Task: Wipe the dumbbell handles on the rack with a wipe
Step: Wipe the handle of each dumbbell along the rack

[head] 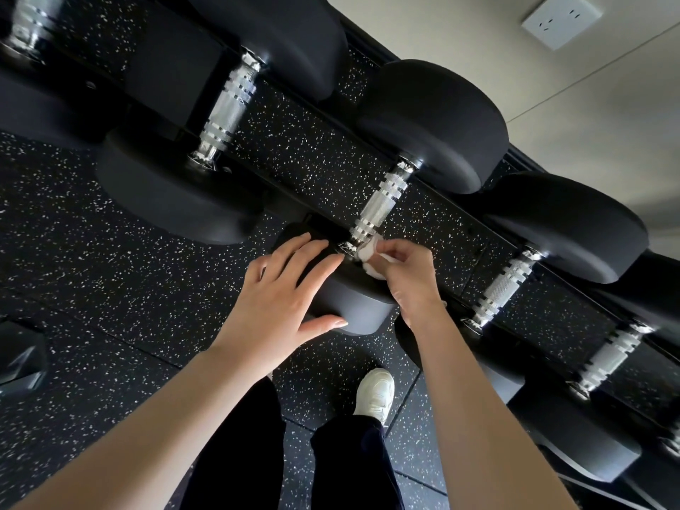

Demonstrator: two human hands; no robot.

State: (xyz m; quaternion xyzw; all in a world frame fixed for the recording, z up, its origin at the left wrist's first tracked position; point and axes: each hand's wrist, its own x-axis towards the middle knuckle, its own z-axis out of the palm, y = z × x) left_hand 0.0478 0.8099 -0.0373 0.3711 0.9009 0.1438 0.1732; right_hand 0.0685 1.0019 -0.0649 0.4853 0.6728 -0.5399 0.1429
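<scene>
Several black dumbbells with knurled chrome handles lie side by side on a black rack. My right hand (406, 268) pinches a small white wipe (368, 254) against the near end of the middle dumbbell's handle (379, 204). My left hand (283, 292) rests with straight fingers on that dumbbell's near black head (353, 307). Another chrome handle (230, 108) lies to the left, and two more handles (502, 288) (607, 358) lie to the right.
Black speckled rubber flooring (110, 288) spreads below the rack. My white shoe (375, 395) and dark trouser legs stand close to the rack's front. A pale wall with a white socket plate (561, 20) runs behind the rack. A dark object (22, 358) sits at the left edge.
</scene>
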